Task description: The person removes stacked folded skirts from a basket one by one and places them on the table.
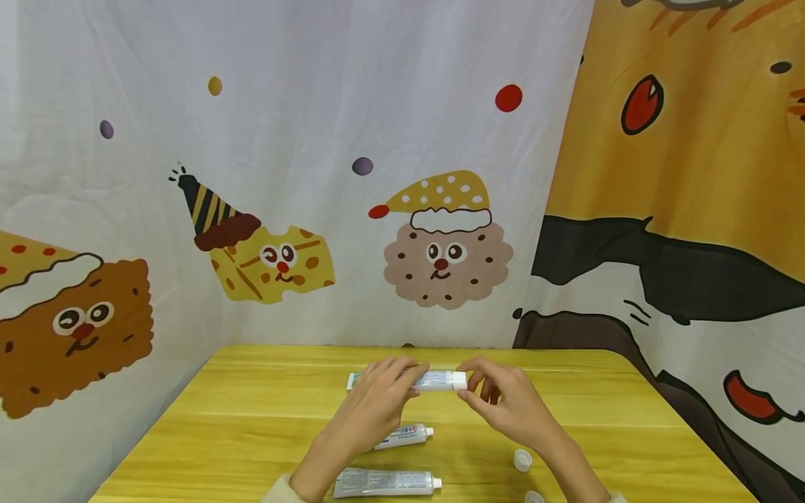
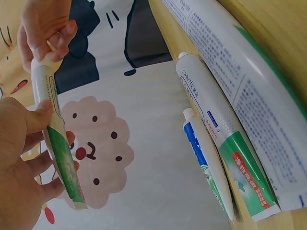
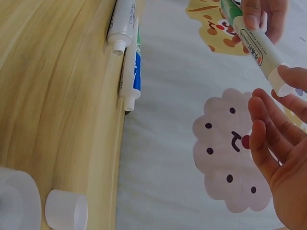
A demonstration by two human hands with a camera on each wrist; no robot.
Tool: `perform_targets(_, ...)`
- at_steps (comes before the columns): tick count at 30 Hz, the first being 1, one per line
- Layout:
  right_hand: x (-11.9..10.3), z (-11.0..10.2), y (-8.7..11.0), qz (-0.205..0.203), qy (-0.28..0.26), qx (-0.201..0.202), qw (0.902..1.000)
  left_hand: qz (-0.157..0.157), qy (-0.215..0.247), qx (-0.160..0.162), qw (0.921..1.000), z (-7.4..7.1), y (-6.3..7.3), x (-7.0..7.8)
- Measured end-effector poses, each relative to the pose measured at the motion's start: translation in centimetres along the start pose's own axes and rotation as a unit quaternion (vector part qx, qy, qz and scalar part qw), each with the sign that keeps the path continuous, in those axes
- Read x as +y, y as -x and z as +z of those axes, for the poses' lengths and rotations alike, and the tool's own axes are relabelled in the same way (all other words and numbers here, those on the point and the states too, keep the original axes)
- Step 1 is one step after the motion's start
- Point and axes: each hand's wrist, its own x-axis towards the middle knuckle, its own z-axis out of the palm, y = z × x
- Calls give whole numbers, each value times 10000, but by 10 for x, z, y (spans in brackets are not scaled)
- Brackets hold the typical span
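Observation:
My left hand [image 1: 379, 392] grips a white and green toothpaste tube [image 1: 432, 380] above the table, its capped end pointing right. Thumb and fingers of my right hand [image 1: 508, 399] pinch the tube's white cap [image 1: 460, 381], which sits on the tube's end. In the left wrist view the green tail of the held toothpaste tube [image 2: 65, 163] sticks out below the left fingers. The right wrist view shows the cap [image 3: 279, 82] between the right thumb and a finger, the other fingers lying apart from it.
On the wooden table [image 1: 264, 412] lie uncapped toothpaste tubes: one with blue print [image 1: 405, 436], one silvery white [image 1: 386, 483]; the left wrist view shows a large third tube [image 2: 249, 91]. Two loose white caps, one farther [image 1: 523, 460] and one nearer [image 1: 534, 497], rest at right. A cartoon-printed curtain [image 1: 302, 126] hangs behind.

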Motion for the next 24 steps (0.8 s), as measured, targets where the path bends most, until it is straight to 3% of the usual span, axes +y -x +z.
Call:
perform_targets(10,0,-1,1,356,294,-40,9989,-11,-9,-45,10000,0,0,0)
perform_targets(18,2,0,0,105,-2,-40,9999,-14,-8,-7,10000,-1,0,0)
perform_targets(24,1,0,1,132,-73,-116,9998,-10,-36,-7,10000,-1,0,0)
